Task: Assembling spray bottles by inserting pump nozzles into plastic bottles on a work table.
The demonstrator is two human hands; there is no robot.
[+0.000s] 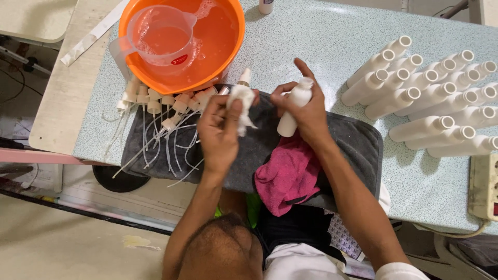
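My left hand grips a spray pump head wrapped in a white cloth, its nozzle tip poking out at the top. My right hand holds a small white plastic bottle upright, fingers around its neck. Both hands hover over a dark grey towel spread on the speckled light-blue table. The two hands are close together, almost touching.
An orange basin with soapy water and a clear measuring jug stands at the back left. Several pump heads with tubes lie on the towel's left. Several open white bottles stand at right. A pink cloth lies near me; a power strip sits far right.
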